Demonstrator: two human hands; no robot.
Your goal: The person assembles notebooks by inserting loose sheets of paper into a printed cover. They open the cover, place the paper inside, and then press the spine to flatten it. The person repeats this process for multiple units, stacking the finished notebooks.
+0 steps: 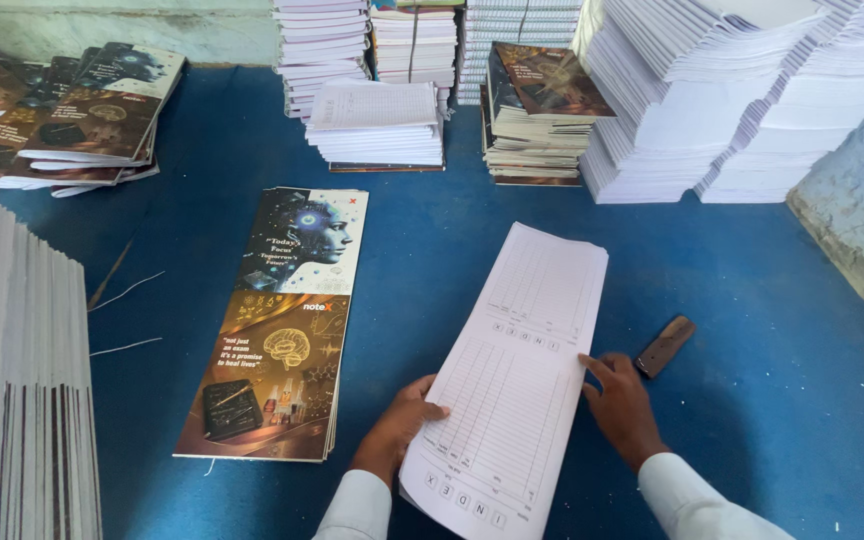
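A long white ruled sheet bundle (517, 375) lies slanted on the blue floor covering in front of me. My left hand (397, 425) grips its left edge, thumb on top. My right hand (620, 405) rests on its right edge with fingers spread on the paper. To the left lies a stack of long printed covers (277, 330), dark and gold with a head and brain picture, untouched. A small brown flat block (664, 346) lies just right of my right hand.
Tall stacks of white pages (722, 100) stand at the back right, smaller stacks (377, 125) and covered bundles (537, 110) at the back middle. More printed covers (72, 115) lie at back left. A stack of page edges (17, 380) fills the left. A wall (862, 210) is at right.
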